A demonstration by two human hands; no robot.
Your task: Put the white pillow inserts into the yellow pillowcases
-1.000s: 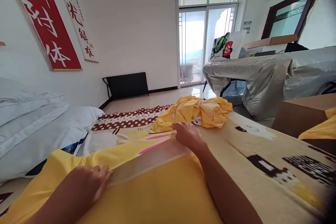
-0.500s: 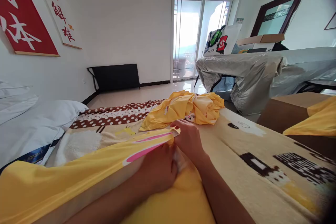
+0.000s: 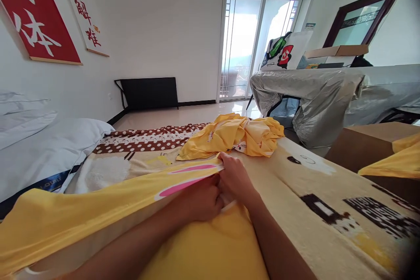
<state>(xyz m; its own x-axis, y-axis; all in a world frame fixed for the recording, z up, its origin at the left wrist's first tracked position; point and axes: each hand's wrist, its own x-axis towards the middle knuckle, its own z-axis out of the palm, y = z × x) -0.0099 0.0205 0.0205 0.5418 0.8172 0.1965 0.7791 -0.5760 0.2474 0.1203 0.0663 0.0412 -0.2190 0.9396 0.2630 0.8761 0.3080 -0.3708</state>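
A yellow cloth cover point(image 3: 111, 199) with printed pink-and-white rabbit ears stretches from the lower left to the middle, its layers parted. Between those layers lies my left forearm. My left hand point(image 3: 205, 201) is closed in a fist near the far corner, gripping fabric there; its fingertips are hidden. My right hand point(image 3: 234, 177) pinches the same corner from outside, thumb and fingers closed on the cloth beside the ear tips. The two hands are close together, almost touching. Just beyond them lies a crumpled heap of yellow printed fabric point(image 3: 229, 135).
A patterned beige blanket point(image 3: 278, 201) covers the bed. White pillows point(image 3: 65, 144) are at the left. To the right are a cardboard box point(image 3: 357, 144) with yellow cloth over its edge, and a table under silver sheeting point(image 3: 315, 100). A black folded panel point(image 3: 151, 92) leans on the wall.
The view has shifted slightly, so the room appears further right. My left fist has risen a little closer to my right hand, and both keep hold of the cover's corner.
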